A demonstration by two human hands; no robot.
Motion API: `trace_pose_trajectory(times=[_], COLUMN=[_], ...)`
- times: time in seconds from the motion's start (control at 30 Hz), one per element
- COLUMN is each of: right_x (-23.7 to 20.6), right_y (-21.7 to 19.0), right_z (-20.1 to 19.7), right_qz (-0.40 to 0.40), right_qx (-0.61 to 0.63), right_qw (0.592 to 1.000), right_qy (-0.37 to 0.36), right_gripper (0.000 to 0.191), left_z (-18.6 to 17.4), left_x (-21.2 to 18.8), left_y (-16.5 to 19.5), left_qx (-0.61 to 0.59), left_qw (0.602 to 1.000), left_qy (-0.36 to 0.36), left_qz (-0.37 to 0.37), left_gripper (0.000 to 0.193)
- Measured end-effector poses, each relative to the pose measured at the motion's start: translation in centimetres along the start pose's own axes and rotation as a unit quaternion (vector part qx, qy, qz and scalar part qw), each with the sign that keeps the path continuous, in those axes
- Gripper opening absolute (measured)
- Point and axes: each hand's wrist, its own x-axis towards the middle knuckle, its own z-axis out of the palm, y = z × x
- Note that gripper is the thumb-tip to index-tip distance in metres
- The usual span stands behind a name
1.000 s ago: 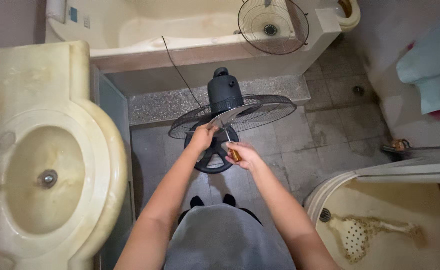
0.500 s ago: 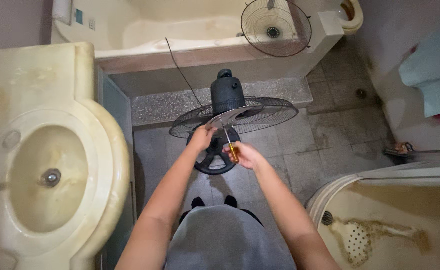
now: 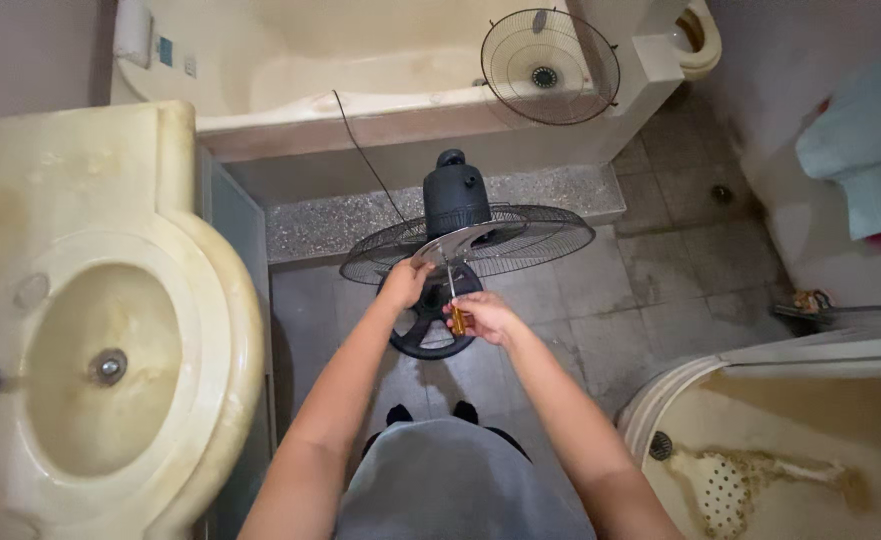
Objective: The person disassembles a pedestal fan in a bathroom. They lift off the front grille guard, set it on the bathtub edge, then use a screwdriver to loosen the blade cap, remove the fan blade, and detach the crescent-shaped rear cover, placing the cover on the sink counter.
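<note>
Two hands (image 3: 445,300) work one screwdriver (image 3: 454,305) at one fan (image 3: 465,235)

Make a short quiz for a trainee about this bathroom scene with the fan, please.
1. Which hand holds the screwdriver?
2. True or false: the loose round fan grille lies inside the sink.
3. The left hand touches: A) the fan's rear grille, B) the towel, C) the drain.

Key:
1. The right hand.
2. False; it rests on the bathtub edge.
3. A.
</note>
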Motion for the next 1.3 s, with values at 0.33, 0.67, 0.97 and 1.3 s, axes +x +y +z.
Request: trace_pose_trajectory(times=[0.33,0.67,0.97,1.3], right_x=[0.0,0.3,0.3,-0.3], right_y=[0.7,1.6,1.1,-0.1], right_z=[1.3,1.7,0.6,-0.1], right_qz=[0.018,-0.045,-0.006,0.012], right_qx=[0.028,-0.030,0.107,0.011], right_qw=[0.999,0.993,0.991,0.997], right_qy=[0.043,0.103,0.083,0.081], right_gripper=[0.024,0.027,0.038,0.021], left_z=[0.2,-0.2,0.1,-0.2], left_x=[0.2,0.0,0.0,0.4], left_y=[-0.1,-0.2,-0.5,0.6], left_qx=[0.005,0.023,-0.019,-0.072], left_qw=[0.999,1.000,1.000,0.997], left_qy=[-0.008,-0.014,-0.014,0.002], left_qz=[0.034,0.009,0.015,-0.002], left_gripper=[0.028,0.029,0.030,0.030])
